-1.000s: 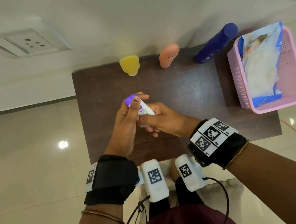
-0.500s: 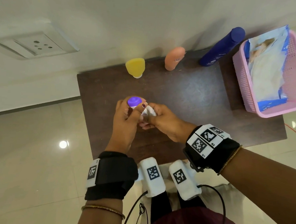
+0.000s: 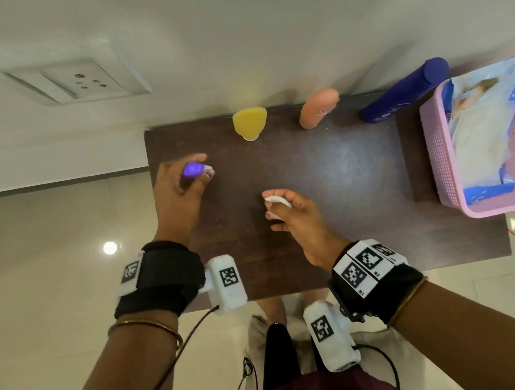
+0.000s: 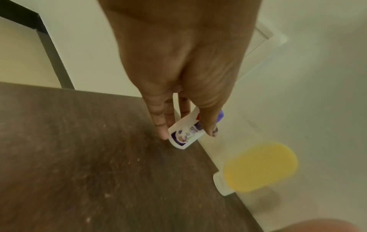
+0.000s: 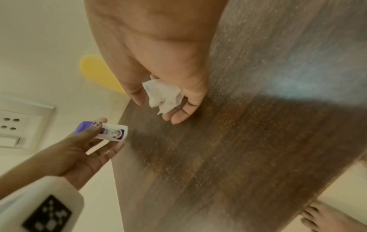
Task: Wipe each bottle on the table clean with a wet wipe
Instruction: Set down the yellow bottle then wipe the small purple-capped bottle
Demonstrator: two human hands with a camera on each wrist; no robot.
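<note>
I observe my left hand [image 3: 178, 190] at the left edge of the tabletop [image 3: 326, 181], fingers and thumb pinching a small white bottle [image 4: 185, 135] with a purple cap [image 3: 192, 169]. In the left wrist view the bottle is tilted, its base at the tabletop; I cannot tell whether it touches. My right hand [image 3: 297, 218] is over the middle of the tabletop, well apart from the left, fingers curled round a crumpled white wet wipe [image 5: 163, 96]. The wipe is clear of every bottle.

Along the far edge, against the wall, from left to right: a yellow bottle [image 3: 249, 124] standing on its white cap, a peach bottle [image 3: 319, 108], a dark blue bottle [image 3: 402, 92]. All three stand apart from one another. At the right edge sits a pink basket [image 3: 439, 163] holding a blue and white wipes pack [image 3: 483, 130]; the blue bottle is just beside it
</note>
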